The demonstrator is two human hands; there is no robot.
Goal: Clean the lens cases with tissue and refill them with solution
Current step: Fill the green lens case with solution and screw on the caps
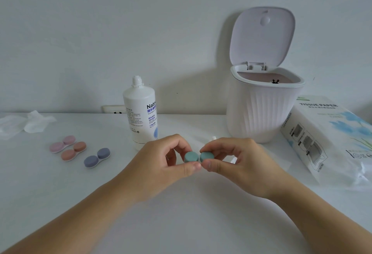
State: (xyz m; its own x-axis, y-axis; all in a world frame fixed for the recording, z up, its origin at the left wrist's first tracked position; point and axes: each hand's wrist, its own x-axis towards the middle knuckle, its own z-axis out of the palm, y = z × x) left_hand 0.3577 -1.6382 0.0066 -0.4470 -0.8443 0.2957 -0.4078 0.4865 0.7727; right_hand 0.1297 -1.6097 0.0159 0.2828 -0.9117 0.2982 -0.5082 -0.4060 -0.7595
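A teal lens case (197, 157) with both caps on is held above the white table (181, 223). My left hand (163, 163) pinches its left cap and my right hand (235, 163) pinches its right cap. Three more closed cases lie at the left: pink (62, 144), orange (73, 151) and purple (97, 157). The white solution bottle (141, 112) stands uncapped just behind my left hand. A tissue paper pack (330, 139) lies at the right.
A white ribbed bin (259, 112) with its lid flipped up stands behind my right hand. Crumpled tissue (34, 124) lies at the far left by the wall. A small white object (213, 138), partly hidden, sits behind my hands. A wall socket (113, 109) is behind the bottle.
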